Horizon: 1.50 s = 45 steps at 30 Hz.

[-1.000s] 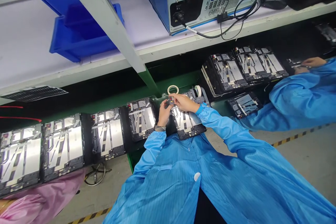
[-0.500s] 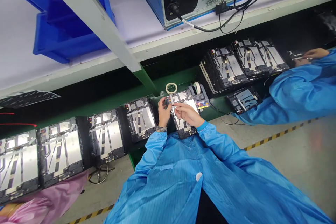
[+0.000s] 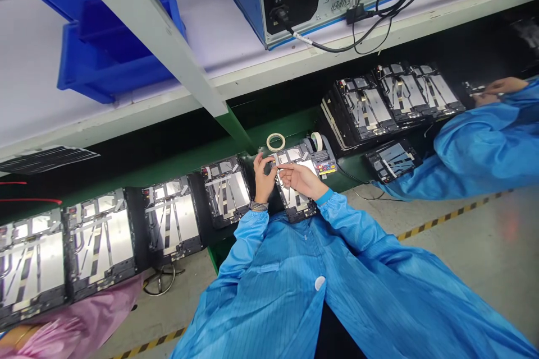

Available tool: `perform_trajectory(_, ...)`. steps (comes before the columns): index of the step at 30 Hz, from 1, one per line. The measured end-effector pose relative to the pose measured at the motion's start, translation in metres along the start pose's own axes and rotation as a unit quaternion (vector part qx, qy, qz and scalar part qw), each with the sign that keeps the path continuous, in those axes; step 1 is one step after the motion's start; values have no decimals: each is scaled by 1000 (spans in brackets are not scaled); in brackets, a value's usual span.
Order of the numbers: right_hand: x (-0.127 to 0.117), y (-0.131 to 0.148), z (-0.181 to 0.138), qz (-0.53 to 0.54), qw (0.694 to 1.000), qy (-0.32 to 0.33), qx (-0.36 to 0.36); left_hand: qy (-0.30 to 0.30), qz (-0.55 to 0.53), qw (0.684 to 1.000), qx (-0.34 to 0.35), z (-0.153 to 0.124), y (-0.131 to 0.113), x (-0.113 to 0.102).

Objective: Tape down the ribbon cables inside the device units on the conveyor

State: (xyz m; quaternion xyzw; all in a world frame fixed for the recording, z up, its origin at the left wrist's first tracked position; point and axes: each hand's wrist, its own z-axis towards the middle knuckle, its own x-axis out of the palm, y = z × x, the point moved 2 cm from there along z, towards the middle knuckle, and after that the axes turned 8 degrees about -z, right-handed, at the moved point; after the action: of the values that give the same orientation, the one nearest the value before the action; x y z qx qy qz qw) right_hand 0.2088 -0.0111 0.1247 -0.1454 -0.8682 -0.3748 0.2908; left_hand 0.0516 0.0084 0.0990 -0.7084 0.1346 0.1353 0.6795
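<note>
An opened tablet-like device (image 3: 300, 202), with a silver panel and dark frame, lies in front of me on the bench. My left hand (image 3: 264, 182) is at its upper left edge, thumb and index finger curved with a gap between them. From the right, my right hand (image 3: 302, 179) reaches over the device, fingers mostly curled and the index finger stretched toward my left thumb. Anything small between its fingertips is too fine to make out. A roll of tape (image 3: 275, 142) lies just beyond, and a grey tape dispenser (image 3: 326, 160) with another roll stands at the right.
Similar opened devices (image 3: 170, 216) line the bench to my left. More are stacked (image 3: 364, 109) at the right, near a co-worker's blue sleeve (image 3: 484, 140). A pink sleeve (image 3: 101, 314) shows at lower left. A post (image 3: 160, 28) and shelf with a computer case (image 3: 295, 3) stand ahead.
My left thumb and index finger have spread a little further apart. The right hand stays nearly in place over the device. The view has shifted slightly.
</note>
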Motion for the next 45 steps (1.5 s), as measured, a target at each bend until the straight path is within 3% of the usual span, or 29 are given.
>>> perform_trajectory(10, 1, 13, -7, -4, 997, 9, 73, 5, 35, 999, 9, 0, 1, -4)
perform_trajectory(13, -5, 13, -15, -128, 988, 33, 76, 3, 52, 999, 0, 0, 1, -4)
perform_trajectory(15, -10, 16, -18, -284, 959, -4, -2, 6, 54, 999, 0, 0, 1, -3)
perform_trajectory(16, -11, 20, -19, -378, 923, -40, -64, 7, 53, 999, 3, 0, 2, -3)
perform_trajectory(17, -10, 24, -19, -474, 868, -76, -127, 6, 50, 999, 7, 0, 2, -3)
perform_trajectory(19, -5, 33, -18, -648, 722, -110, -215, 1, 45, 999, 15, 0, 4, -2)
perform_trajectory(21, 2, 38, -14, -778, 580, -82, -229, -5, 46, 999, 16, 0, 7, -2)
perform_trajectory(23, 8, 39, -10, -857, 472, -37, -202, -7, 52, 998, 14, 0, 10, -2)
perform_trajectory(25, 10, 39, -6, -897, 404, -5, -181, -3, 55, 998, 21, 1, 12, -3)
perform_trajectory(27, 9, 40, -3, -910, 374, 14, -179, 7, 55, 998, 33, 3, 12, -5)
perform_trajectory(29, 5, 41, -2, -904, 381, 27, -194, 16, 55, 997, 45, 8, 10, -7)
perform_trajectory(32, -7, 46, -11, -856, 456, -15, -244, 27, 55, 997, 54, 16, 5, -7)
perform_trajectory(35, -36, 44, -35, -752, 554, -192, -302, 24, 18, 999, 40, 17, 3, -6)
perform_trajectory(37, -62, 32, -55, -676, 600, -304, -301, 3, -27, 1000, 5, 5, 7, -6)
perform_trajectory(38, -75, 23, -64, -653, 621, -329, -283, -3, -46, 999, -23, -5, 11, -6)
perform_trajectory(40, -96, -2, -77, -620, 682, -312, -232, 21, -66, 994, -88, -33, 17, -1)
perform_trajectory(42, -106, -24, -87, -591, 720, -293, -215, 87, -76, 984, -133, -64, 18, 7)
perform_trajectory(45, -99, -38, -98, -578, 716, -311, -235, 138, -107, 974, -147, -95, 8, 19)
